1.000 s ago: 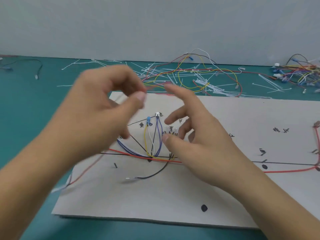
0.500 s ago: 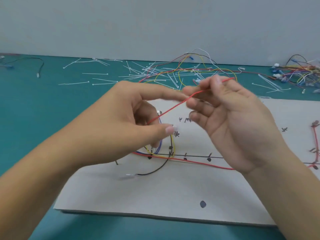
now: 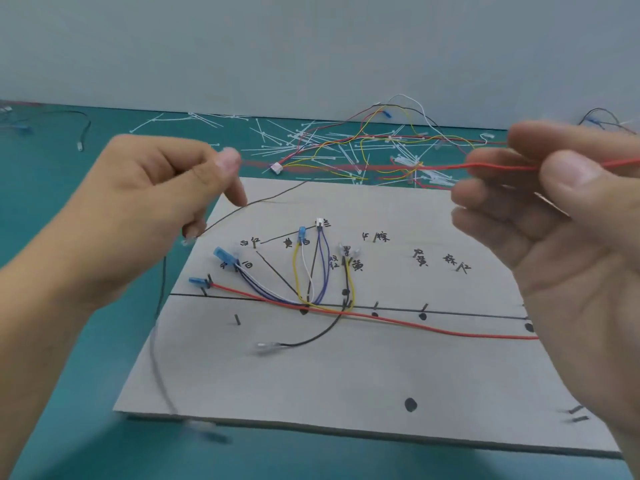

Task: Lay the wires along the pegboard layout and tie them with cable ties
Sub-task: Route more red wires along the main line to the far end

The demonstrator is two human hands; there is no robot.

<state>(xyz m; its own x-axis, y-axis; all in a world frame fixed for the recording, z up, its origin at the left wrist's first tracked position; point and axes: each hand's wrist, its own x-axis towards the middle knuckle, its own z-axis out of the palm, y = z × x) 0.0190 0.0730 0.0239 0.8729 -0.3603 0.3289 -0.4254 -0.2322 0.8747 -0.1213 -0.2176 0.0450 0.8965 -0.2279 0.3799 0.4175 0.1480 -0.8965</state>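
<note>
Teal tabletop (image 3: 48, 209) and a pale wall lie behind. A loose red wire (image 3: 495, 165) hangs in the air above the pegboard (image 3: 346, 382). Half a second ago the hands sat close together with the wire slanting between them. Now they have drawn apart and pulled it straight, ready, I judge, for laying along the drawn line. Its long axis runs side to side. The left hand (image 3: 145, 202) pinches its blurred end and the right hand (image 3: 561, 254) pinches it between its fingers, with the tail pointing past to the right. A dark wire (image 3: 263, 201) trails from under the left hand. Cable ties (image 3: 277, 133) lie scattered beyond both hands.
</note>
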